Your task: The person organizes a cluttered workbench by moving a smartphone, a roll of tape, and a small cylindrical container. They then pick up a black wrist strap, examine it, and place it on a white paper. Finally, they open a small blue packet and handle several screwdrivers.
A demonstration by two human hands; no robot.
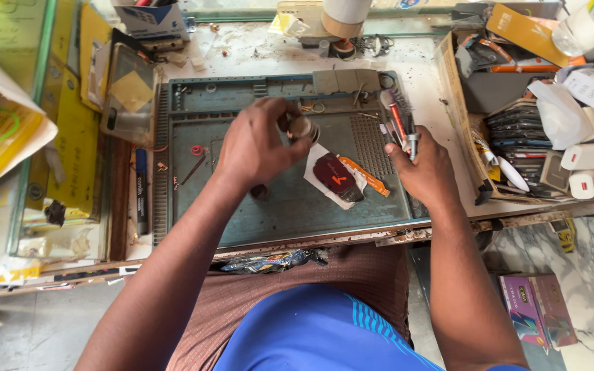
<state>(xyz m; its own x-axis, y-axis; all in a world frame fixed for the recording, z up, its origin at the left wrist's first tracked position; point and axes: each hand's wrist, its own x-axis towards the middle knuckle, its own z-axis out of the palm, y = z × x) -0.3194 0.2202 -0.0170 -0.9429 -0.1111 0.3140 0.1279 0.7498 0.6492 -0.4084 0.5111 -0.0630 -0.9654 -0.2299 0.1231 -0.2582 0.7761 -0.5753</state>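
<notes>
A small round metal part is pinched in the fingers of the left hand, held above the blue-grey work mat on the table. What the part is exactly can't be told; it's too small and half hidden by the hand. A red-handled tool w/ a silver tip is gripped in the right hand, fingers closed round the shaft, near the mat's right edge.

Between the hands, a dark red piece w/ an orange strip lies on a white scrap of paper on the mat, untouched.

Step in hand, as judged: the round part is being readied or checked in the left hand while the tool is kept ready; the piece on the paper isn't yet being worked on. The next move seems to call for the tool tip & the part to be brought together, w/ a steady pinch so the part isn't dropped among the small bits on the mat.

Right of the mat, a box of phones & chargers is seen.
</notes>
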